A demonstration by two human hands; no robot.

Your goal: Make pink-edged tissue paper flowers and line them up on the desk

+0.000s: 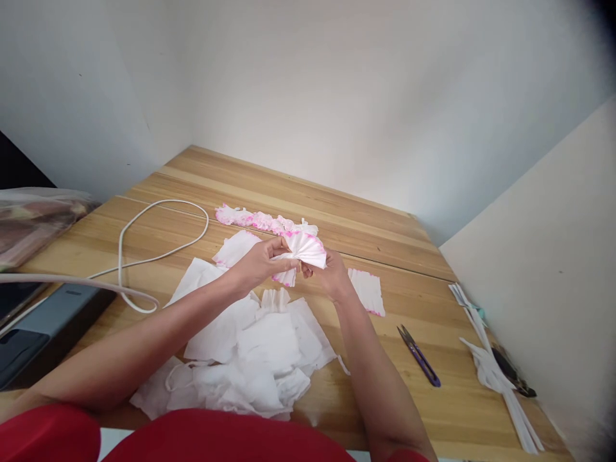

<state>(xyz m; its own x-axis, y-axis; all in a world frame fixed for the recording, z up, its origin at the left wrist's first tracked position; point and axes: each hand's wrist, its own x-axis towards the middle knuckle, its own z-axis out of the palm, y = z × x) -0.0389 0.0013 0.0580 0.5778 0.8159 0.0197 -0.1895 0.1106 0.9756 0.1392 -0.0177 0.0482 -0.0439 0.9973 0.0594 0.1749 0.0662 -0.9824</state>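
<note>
Both my hands meet above the middle of a wooden table (366,224). Between them is a pleated white tissue piece with pink edges (305,250), fanned out. My left hand (262,260) pinches its left side with closed fingers. On its right side my right hand (330,273) grips it, fingers curled. Below my hands lies a heap of white tissue sheets (250,353). A flat pink-edged tissue piece (368,292) rests just right of my right hand. Another (235,247) lies to the left.
A row of pink-edged tissue ruffles (255,219) lies behind my hands. Small purple snips (419,356) lie to the right. White strips (495,366) sit at the right wall. A white cable (144,260) loops at left, beside a dark device (43,327) and a plastic bag (33,221).
</note>
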